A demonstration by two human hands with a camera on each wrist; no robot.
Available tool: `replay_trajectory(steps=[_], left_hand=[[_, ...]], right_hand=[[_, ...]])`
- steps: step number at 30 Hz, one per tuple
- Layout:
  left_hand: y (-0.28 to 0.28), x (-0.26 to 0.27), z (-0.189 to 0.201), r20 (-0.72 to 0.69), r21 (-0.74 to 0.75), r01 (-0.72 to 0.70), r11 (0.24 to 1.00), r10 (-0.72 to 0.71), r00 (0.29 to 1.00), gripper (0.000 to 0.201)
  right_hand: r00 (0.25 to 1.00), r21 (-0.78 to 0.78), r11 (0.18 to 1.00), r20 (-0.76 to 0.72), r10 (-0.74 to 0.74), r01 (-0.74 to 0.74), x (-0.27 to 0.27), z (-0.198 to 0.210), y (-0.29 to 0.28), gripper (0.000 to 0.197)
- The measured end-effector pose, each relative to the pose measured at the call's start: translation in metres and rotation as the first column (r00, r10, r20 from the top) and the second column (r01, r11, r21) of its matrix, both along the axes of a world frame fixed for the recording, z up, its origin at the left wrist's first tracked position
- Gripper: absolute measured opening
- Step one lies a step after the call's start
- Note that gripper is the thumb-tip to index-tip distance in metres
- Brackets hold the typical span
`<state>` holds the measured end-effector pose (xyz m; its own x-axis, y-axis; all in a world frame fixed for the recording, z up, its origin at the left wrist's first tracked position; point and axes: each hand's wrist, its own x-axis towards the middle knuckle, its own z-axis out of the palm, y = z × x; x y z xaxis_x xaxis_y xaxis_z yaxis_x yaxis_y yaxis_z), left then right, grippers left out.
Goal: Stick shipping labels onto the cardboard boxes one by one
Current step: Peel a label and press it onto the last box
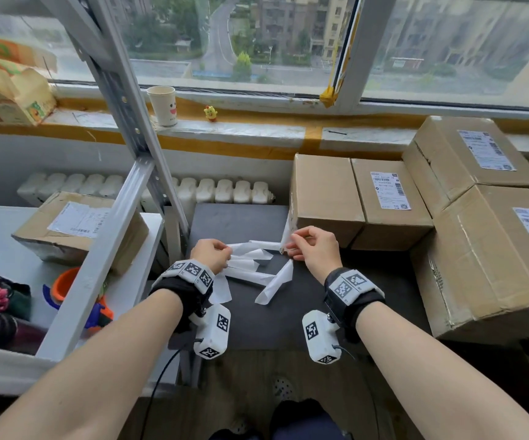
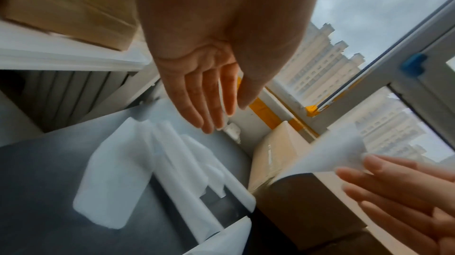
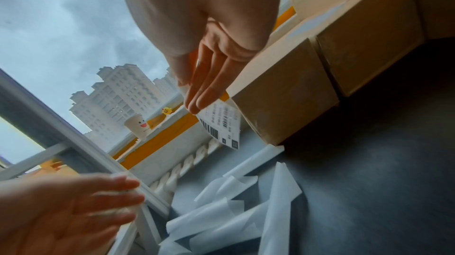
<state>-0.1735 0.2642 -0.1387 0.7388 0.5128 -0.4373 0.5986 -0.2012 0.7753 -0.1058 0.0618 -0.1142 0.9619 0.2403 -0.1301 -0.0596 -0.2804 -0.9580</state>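
The right hand (image 1: 312,249) pinches a shipping label (image 3: 222,125) between thumb and fingers, its grip clamped on the paper's top edge, just beside the front left corner of the unlabelled cardboard box (image 1: 326,195). The left hand (image 1: 211,254) hovers with its grip apart over curled backing strips (image 1: 256,268) lying on the dark bench (image 1: 241,217). Beside the unlabelled box stands a labelled box (image 1: 390,201).
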Motion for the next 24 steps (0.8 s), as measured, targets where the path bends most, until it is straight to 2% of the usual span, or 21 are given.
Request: replay_trajectory(steps=[6,9,14,18,20,24], left_hand=[[-0.026,0.023,0.071,0.174,-0.085,0.019,0.996,-0.004,0.985,0.04],[-0.028,0.029,0.088,0.198,-0.089,0.044,0.995,-0.025,0.98,0.039],[-0.026,0.036,0.094,0.232,-0.049,0.085,0.995,-0.071,0.97,0.009],[-0.028,0.044,0.091,0.287,-0.028,0.081,0.996,-0.07,0.955,0.01],[-0.032,0.05,0.09,0.311,-0.017,0.084,0.996,-0.074,0.948,0.002],[-0.036,0.069,0.085,0.38,-0.016,0.088,0.996,-0.075,0.922,0.008]], right_hand=[[0.99,-0.026,0.998,0.128,0.059,-0.056,-0.007,0.026,0.007,0.007],[0.986,-0.028,0.999,0.161,0.05,-0.046,-0.009,0.037,0.008,0.005],[0.982,-0.041,0.998,0.176,0.06,-0.053,-0.008,0.046,0.003,0.009],[0.977,-0.094,0.995,0.209,0.05,-0.031,-0.002,0.047,-0.004,0.02],[0.983,-0.074,0.997,0.179,0.033,-0.02,0.005,0.044,-0.006,0.028],[0.996,-0.037,0.999,0.088,-0.006,0.009,0.025,0.04,-0.009,0.039]])
